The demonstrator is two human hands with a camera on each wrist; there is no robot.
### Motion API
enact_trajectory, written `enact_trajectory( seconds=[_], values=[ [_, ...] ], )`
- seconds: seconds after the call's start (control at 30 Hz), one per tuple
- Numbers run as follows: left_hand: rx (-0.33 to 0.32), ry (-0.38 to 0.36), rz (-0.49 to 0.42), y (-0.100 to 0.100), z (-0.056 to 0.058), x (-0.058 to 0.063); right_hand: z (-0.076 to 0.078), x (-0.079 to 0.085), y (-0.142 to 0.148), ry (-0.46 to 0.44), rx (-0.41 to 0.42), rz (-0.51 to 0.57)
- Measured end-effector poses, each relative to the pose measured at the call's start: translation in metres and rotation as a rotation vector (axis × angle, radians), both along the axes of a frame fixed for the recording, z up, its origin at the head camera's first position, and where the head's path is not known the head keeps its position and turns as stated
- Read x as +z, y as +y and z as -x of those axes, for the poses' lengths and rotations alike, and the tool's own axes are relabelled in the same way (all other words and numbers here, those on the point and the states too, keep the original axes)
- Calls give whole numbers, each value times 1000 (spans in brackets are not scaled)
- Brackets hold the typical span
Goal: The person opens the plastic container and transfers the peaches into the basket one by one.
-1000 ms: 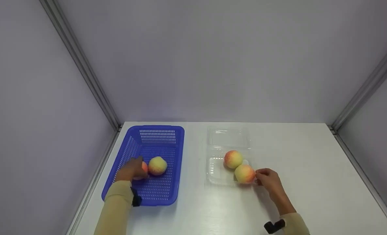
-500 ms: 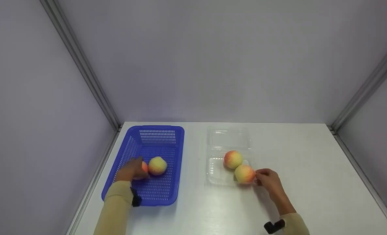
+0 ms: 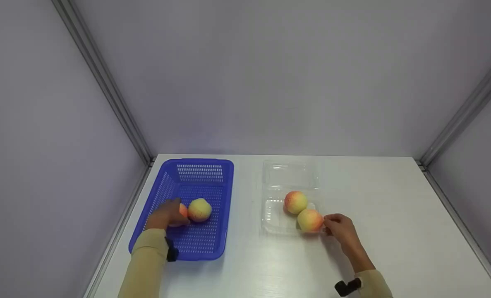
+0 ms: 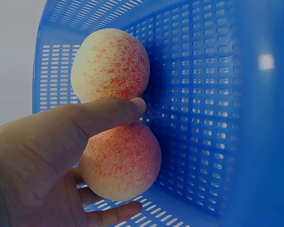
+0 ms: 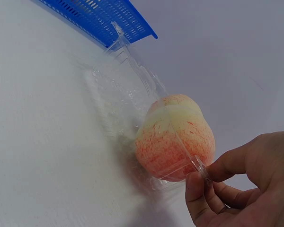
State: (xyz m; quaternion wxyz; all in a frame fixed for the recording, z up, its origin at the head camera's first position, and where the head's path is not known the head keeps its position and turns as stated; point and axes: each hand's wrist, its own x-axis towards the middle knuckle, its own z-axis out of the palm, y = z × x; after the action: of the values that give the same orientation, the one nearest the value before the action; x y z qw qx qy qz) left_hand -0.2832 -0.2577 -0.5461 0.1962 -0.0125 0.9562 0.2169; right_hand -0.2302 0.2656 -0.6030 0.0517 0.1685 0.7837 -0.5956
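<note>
Inside the blue plastic basket (image 3: 230, 207), my left hand (image 3: 165, 215) grips a peach (image 4: 123, 163), thumb on one side and fingers on the other. A second peach (image 3: 200, 210) lies right beside it in the basket. To the right, a clear plastic clamshell box (image 3: 272, 219) lies with its lid (image 3: 291, 174) folded back, away from me. It bears two peaches: one farther back (image 3: 295, 202), the other peach (image 3: 310, 220) at the near right corner. My right hand (image 3: 342, 229) pinches the box's rim at that corner between thumb and fingers, close against the nearer peach.
Basket and box stand side by side on a white table (image 3: 394, 215), with a strip of tabletop between them. Grey-white panels (image 3: 286, 82) with metal corner posts (image 3: 108, 91) enclose the table at the back and both sides.
</note>
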Motion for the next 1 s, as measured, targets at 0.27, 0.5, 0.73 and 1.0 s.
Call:
enact_trajectory(
  seconds=[0.27,0.5,0.73,1.0],
  values=[
    [9,-20,0,-3,-1,2,-1,1,-1,-8,-5,-4],
    [-3,-11,4,-2,-1,4,0,2,-1,-16,-5,-13],
    [-20,18,8,-2,1,9,-1,2,-1,-11,7,-12],
    [-60,81,14,0,4,16,-1,1,0,5,17,4]
  ],
)
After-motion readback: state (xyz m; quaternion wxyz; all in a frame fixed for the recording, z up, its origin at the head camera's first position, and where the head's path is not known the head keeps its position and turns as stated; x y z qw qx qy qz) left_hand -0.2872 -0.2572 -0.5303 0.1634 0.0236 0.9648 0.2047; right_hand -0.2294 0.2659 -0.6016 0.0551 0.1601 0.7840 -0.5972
